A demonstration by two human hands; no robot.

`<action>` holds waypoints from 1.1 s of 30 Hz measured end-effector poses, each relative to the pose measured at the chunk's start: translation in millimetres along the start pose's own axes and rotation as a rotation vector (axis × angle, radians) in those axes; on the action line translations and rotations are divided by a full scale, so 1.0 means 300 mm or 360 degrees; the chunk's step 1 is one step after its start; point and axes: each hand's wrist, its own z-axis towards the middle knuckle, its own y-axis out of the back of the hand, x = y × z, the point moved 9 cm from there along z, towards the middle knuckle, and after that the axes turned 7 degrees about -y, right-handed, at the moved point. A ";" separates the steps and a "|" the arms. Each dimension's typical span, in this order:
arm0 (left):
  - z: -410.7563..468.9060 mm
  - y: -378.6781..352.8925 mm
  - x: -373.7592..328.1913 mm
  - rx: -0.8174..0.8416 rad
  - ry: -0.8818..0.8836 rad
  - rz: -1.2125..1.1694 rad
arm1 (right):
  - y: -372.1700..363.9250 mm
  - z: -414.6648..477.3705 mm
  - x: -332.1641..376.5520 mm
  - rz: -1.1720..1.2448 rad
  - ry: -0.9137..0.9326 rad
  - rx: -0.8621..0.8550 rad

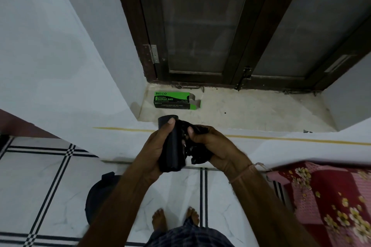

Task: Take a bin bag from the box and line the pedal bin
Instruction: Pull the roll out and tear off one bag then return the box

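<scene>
Feet: your two bare feet [174, 219] stand on the tiled floor [50, 176], nearest the camera, below both forearms.
Left hand: your left hand [158, 146] is wrapped round the black roll of bin bags [170, 146], thumb near its top end, fingers closed on it.
Right hand: your right hand [208, 144] has its fingers closed on the loose, crumpled bin bag [197, 154] coming off the roll.
Box: the green box [173, 100] lies on its side on the stone sill [251, 110] near the sill's left corner, end flaps open, well apart from your hands.
Pedal bin: the dark rounded shape [100, 194] on the floor by your left forearm may be it; you cannot tell for sure.
Step in hand: by my reading, you are separating one bag from the roll.
Next move: hold the roll firm and tear cleanly at the perforation, then find the bag's open end.
Count: two hands, one roll, one loose bag, one box, one possible bin.
</scene>
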 end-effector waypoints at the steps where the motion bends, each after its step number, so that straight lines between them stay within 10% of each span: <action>1: -0.004 -0.012 0.002 0.0034 0.0027 -0.0073 | -0.004 0.000 0.003 0.0122 0.0007 0.0025; 13: -0.007 -0.002 -0.001 0.0109 0.0007 0.0009 | -0.023 0.000 0.027 -0.0265 0.0196 0.0050; 21: 0.002 0.005 0.006 0.0037 -0.0037 -0.0482 | -0.028 0.014 0.000 0.0511 0.0201 0.0158; 33: 0.052 0.162 0.000 -0.0340 -0.0198 -0.0482 | 0.053 0.011 0.014 0.0402 0.0207 0.0033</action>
